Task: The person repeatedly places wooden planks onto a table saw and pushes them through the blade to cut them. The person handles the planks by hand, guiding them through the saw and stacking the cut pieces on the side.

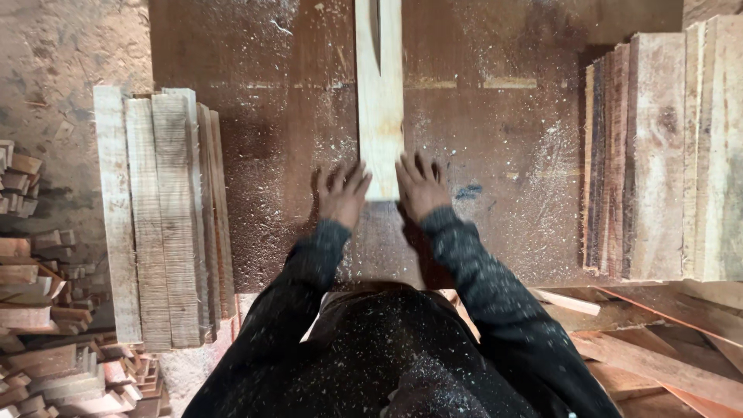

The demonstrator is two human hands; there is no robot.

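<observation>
Head cam, looking straight down on a saw table point(495, 155), dark wood, dusted w/ sawdust.

Pale board point(379, 101) lies lengthwise down the table's middle, running from the far edge toward the person; near end stops about mid-table. Dark slot or blade point(375, 31) shows in the board's far end, can't tell which.

L hand point(343, 193): fingers spread wide, flat, palm down, touching the board's near-left corner. Holds nothing, just presses.

R hand point(420, 186): same, fingers spread, flat against the board's near-right corner. No grasp around anything. Both hands a bit motion-blurred.

Both sleeves dark, speckled w/ sawdust.

Left edge of table: stack of planks point(166, 217) on edge, rough-sawn, overhanging the near edge. Right edge: a second stack, redder planks point(658, 155), well apart from the hands.

Below the table, left: heap of short offcuts point(39, 325) on the floor. Below right: loose long slats point(658, 348) lying at angles.
</observation>
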